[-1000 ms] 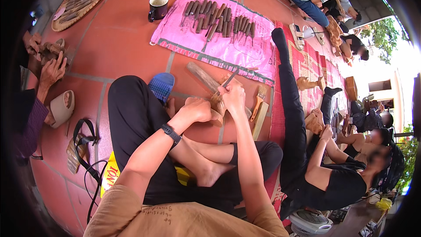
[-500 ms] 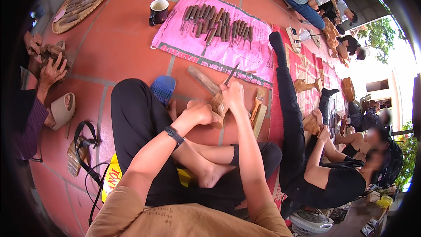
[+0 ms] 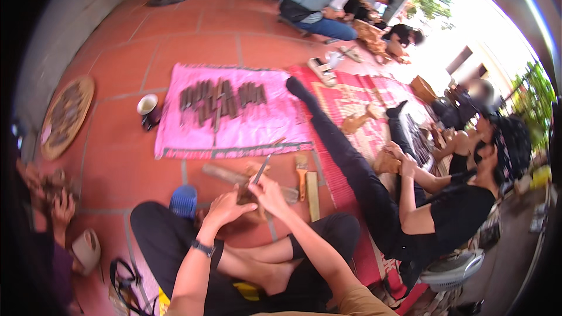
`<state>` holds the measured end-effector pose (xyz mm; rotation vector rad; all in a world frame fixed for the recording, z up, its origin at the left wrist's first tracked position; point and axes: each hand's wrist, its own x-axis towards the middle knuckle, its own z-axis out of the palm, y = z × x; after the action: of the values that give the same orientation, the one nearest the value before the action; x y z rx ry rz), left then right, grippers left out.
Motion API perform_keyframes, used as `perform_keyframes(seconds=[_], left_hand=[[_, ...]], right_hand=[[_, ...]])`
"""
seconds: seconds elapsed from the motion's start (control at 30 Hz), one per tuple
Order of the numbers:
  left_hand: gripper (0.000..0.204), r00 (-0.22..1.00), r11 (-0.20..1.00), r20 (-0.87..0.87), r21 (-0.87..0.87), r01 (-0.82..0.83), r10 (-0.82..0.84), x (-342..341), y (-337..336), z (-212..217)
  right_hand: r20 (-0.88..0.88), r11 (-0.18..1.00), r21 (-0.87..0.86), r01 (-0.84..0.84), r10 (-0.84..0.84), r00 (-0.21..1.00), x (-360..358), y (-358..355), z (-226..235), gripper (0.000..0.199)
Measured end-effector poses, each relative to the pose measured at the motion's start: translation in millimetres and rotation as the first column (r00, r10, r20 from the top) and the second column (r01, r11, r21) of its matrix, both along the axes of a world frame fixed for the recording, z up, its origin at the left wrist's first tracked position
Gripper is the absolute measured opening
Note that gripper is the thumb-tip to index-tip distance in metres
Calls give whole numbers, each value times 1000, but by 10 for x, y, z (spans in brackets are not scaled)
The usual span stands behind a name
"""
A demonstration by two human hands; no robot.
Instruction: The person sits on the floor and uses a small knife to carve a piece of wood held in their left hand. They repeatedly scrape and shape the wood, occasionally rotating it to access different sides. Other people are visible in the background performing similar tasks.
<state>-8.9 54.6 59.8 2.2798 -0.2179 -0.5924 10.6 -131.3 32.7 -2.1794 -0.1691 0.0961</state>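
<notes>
a: what are the hands on?

b: left hand (image 3: 225, 206) is clamped around a small wood piece (image 3: 249, 196) on the red tile floor (image 3: 117, 164), between the knees. right hand (image 3: 270, 192) pinches a thin chisel (image 3: 261, 169), tip touching the wood.

a: and around them?

b: a wooden mallet (image 3: 225, 174) just behind, a brush (image 3: 302, 171) to the right, a pink cloth (image 3: 257, 126) of chisels farther out.

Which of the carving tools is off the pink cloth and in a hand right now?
The thin metal-bladed tool in the right hand, angled over the wood piece. The other tools lie in a row on the pink cloth, untouched.
</notes>
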Motion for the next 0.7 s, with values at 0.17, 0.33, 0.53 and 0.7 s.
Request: perform_keyframes(seconds=[0.17, 0.33, 0.53, 0.7], left_hand=[[101, 988, 997, 153, 70, -21, 10, -20, -206, -158], [89, 993, 1000, 114, -5, -6, 7, -32, -310, -28], [83, 983, 998, 181, 52, -20, 11, -28, -287, -87], [76, 998, 997, 62, 72, -15, 11, 11, -297, -20]], right_hand=[[-103, 955, 290, -70, 104, 989, 11, -149, -65, 16], [-12, 966, 240, -100, 106, 994, -53, -133, -16, 23], [61, 988, 152, 15, -25, 998, 80, -86, -153, 22], [-39, 989, 135, 66, -61, 997, 51, -72, -107, 25]])
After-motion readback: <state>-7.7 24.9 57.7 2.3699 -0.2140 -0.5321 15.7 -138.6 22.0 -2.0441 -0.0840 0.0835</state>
